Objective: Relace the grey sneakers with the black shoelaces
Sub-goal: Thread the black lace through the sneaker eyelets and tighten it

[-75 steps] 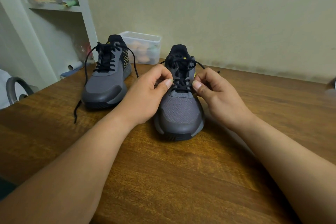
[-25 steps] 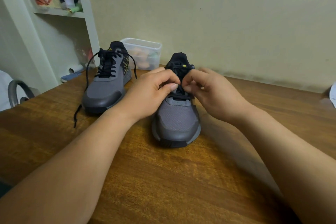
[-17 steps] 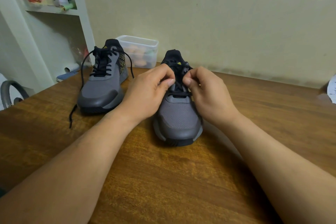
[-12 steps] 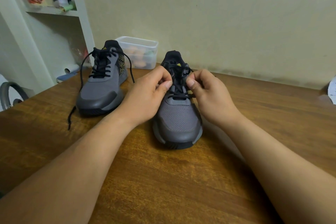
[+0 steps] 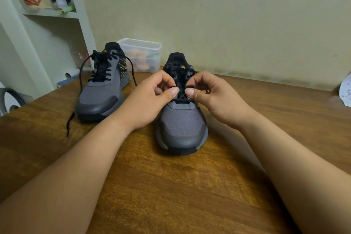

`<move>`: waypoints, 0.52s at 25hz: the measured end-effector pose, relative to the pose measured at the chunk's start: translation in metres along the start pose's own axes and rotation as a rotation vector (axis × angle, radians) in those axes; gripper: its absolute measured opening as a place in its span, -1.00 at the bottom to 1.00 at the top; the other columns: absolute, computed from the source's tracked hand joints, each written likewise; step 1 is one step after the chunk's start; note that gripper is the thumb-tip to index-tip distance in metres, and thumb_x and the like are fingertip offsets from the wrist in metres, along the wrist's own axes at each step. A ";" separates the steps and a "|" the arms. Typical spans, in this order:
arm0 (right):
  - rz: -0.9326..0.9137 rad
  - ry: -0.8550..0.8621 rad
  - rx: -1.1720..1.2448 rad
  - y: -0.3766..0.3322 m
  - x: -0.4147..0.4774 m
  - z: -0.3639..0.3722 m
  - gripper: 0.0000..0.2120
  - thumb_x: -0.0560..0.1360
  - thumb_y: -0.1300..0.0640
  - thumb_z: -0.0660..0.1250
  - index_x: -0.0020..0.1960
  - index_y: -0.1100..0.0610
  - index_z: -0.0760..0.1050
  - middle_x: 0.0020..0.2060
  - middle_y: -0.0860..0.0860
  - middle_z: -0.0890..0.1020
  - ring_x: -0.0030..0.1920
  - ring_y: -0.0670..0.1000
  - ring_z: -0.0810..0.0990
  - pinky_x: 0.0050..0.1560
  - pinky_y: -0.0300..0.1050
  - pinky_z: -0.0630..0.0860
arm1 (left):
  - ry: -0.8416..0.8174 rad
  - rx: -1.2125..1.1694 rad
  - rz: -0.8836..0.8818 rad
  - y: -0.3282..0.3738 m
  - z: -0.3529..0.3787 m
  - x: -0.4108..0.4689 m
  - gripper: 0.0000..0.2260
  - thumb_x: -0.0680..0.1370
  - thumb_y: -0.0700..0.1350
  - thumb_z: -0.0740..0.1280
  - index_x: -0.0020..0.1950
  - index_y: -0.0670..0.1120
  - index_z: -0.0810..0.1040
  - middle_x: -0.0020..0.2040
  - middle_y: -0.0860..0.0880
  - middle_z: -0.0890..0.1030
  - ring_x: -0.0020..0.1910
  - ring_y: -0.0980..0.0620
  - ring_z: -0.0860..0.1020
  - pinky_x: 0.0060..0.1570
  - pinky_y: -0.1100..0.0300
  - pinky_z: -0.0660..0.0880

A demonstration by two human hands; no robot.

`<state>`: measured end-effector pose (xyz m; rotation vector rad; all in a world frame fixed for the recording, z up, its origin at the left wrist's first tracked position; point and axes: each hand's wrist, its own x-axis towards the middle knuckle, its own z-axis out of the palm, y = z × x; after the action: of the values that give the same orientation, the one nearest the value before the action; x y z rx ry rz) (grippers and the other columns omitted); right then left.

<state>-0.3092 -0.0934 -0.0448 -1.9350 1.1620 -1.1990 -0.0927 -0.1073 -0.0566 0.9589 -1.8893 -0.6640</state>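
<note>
Head view: grey sneakers [image 5: 182, 129] on wooden table [image 5: 171, 195]; cream wall [image 5: 228, 15]; white shelf [image 5: 51, 14]

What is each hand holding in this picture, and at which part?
The left hand and the right hand each pinch the black shoelace of the nearer grey sneaker, between thumb and fingers, at its lower crossings.
</note>
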 end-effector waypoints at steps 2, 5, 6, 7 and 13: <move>0.001 0.005 0.024 -0.001 0.000 0.002 -0.90 0.60 0.23 0.45 0.08 0.21 0.58 -0.09 0.06 0.63 -0.11 -0.05 0.57 -0.04 -0.24 0.53 | -0.012 -0.001 0.012 -0.001 0.000 0.001 -0.96 0.66 -0.10 0.41 0.08 -0.01 0.57 -0.09 0.08 0.57 -0.13 0.07 0.50 -0.04 0.29 0.48; -0.005 0.031 0.022 -0.002 0.000 0.004 -0.91 0.59 0.23 0.46 0.03 0.23 0.58 -0.12 0.06 0.62 -0.14 -0.04 0.55 -0.06 -0.21 0.52 | -0.018 -0.002 0.050 -0.002 0.000 0.002 -0.96 0.66 -0.11 0.41 0.06 0.01 0.58 -0.11 0.09 0.56 -0.14 0.06 0.49 -0.04 0.24 0.47; 0.001 0.050 0.027 -0.001 0.000 0.006 -0.91 0.60 0.21 0.46 0.01 0.22 0.58 -0.14 0.06 0.62 -0.15 -0.03 0.55 -0.07 -0.17 0.52 | -0.015 0.001 0.057 -0.002 0.000 0.003 -0.96 0.66 -0.12 0.40 0.05 0.01 0.57 -0.12 0.11 0.56 -0.14 0.08 0.49 -0.04 0.25 0.46; 0.013 0.071 0.043 -0.001 -0.001 0.008 -0.91 0.60 0.19 0.45 -0.01 0.20 0.58 -0.16 0.06 0.62 -0.16 -0.02 0.55 -0.06 -0.12 0.53 | -0.008 0.003 0.056 -0.002 0.001 0.002 -0.97 0.67 -0.12 0.39 0.04 0.00 0.57 -0.13 0.14 0.55 -0.14 0.10 0.49 -0.04 0.26 0.46; 0.065 0.170 0.118 0.005 -0.003 0.017 -0.88 0.61 0.12 0.41 -0.03 0.17 0.56 -0.20 0.02 0.65 -0.14 0.02 0.60 0.13 0.28 0.58 | 0.054 0.036 0.017 0.001 0.005 -0.003 -0.93 0.70 -0.11 0.32 0.02 0.01 0.51 -0.21 0.14 0.49 -0.24 0.21 0.43 -0.14 0.33 0.42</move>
<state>-0.2967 -0.0927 -0.0570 -1.7223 1.2018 -1.3864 -0.0969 -0.1038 -0.0600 0.9729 -1.8650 -0.5905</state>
